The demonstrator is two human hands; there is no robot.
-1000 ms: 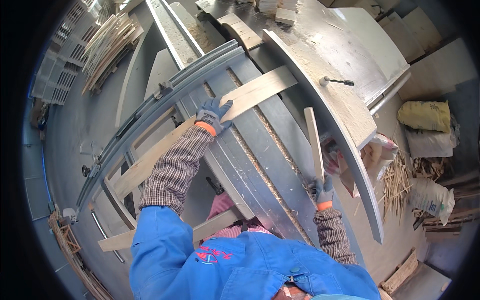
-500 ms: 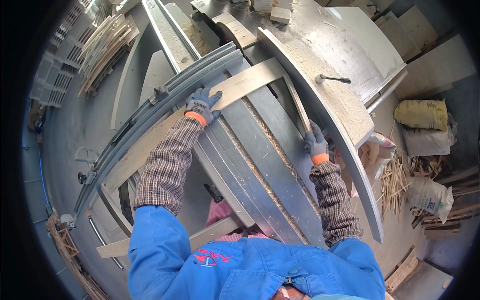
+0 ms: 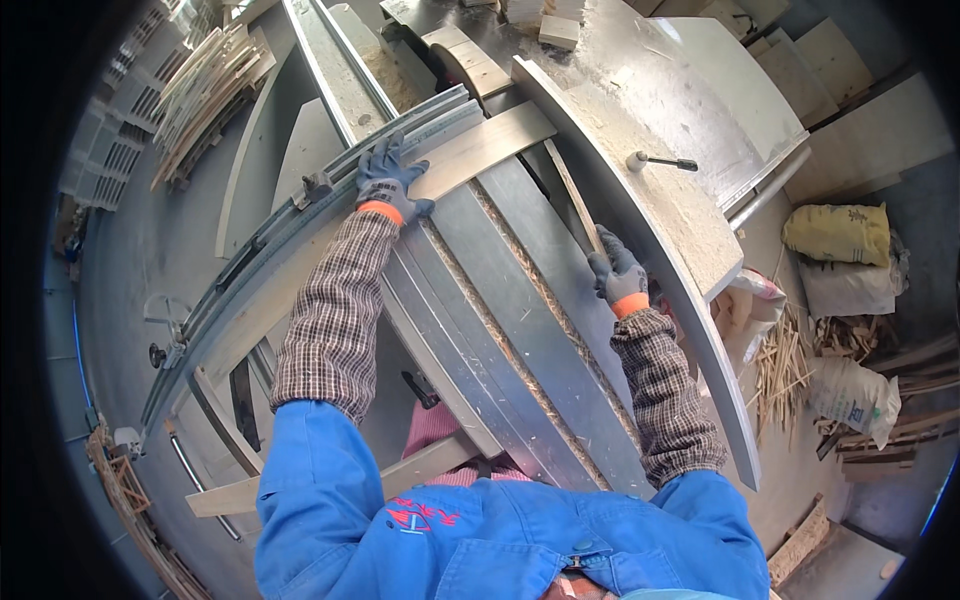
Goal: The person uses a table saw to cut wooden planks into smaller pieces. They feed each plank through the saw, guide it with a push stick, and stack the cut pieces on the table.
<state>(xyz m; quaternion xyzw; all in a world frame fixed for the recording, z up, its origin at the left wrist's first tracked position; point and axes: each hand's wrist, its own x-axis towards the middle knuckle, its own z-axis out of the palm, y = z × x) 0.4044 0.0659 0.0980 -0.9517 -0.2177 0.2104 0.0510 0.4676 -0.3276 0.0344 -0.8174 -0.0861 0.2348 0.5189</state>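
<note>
On the metal saw table point(image 3: 550, 230), a flat pale wooden board point(image 3: 485, 155) lies crosswise. My left hand point(image 3: 392, 182), in a grey-blue glove, has its left end between thumb and fingers, with other fingers over the metal crosscut fence point(image 3: 420, 115). My right hand point(image 3: 618, 268), gloved alike, is closed on the near end of a narrow wooden stick point(image 3: 573, 195). The stick's far end is close to the board's right end; whether they touch I cannot tell. It lies left of the long rip fence point(image 3: 655, 200).
Beyond the board is the dark blade area point(image 3: 455, 70), with a wooden piece point(image 3: 480, 65) beside it. Sawdust and a black-handled lever point(image 3: 665, 161) are right of the rip fence. Stacked strips point(image 3: 210, 95) stand far left; sacks point(image 3: 840, 235) and offcuts point(image 3: 785, 365) lie at right.
The board and my left hand have shifted slightly away and to the left. My right hand has moved a little left and forward with the stick, whose far end now sits lower beside the board.
</note>
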